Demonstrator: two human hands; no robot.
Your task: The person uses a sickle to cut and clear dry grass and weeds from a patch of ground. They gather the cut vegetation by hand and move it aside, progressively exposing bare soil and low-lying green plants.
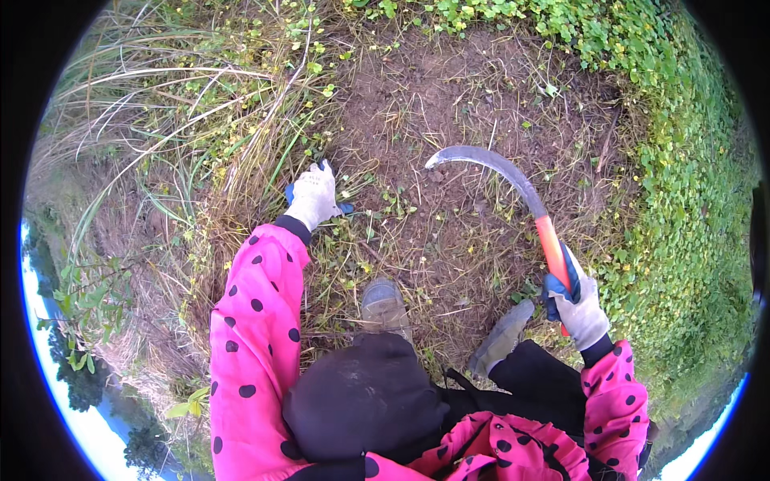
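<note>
A sickle with a curved metal blade (502, 168) and an orange handle (553, 252) is held in my right hand (577, 300), which wears a white and blue work glove. Its blade curves to the left over bare soil, tip pointing left. My left hand (316, 195), gloved the same way, is down at the edge of the weeds (355, 180), thumb and fingers spread. Its palm side faces the ground, so whether it grips any stems is hidden. Both sleeves are pink with black dots.
Long grass (240, 132) and dry stalks stand at the left. Dense leafy ground cover (680, 180) borders the soil at the top and right. Cut stems lie scattered over the brown soil (421, 90). My two shoes (385, 303) stand on the ground below the hands.
</note>
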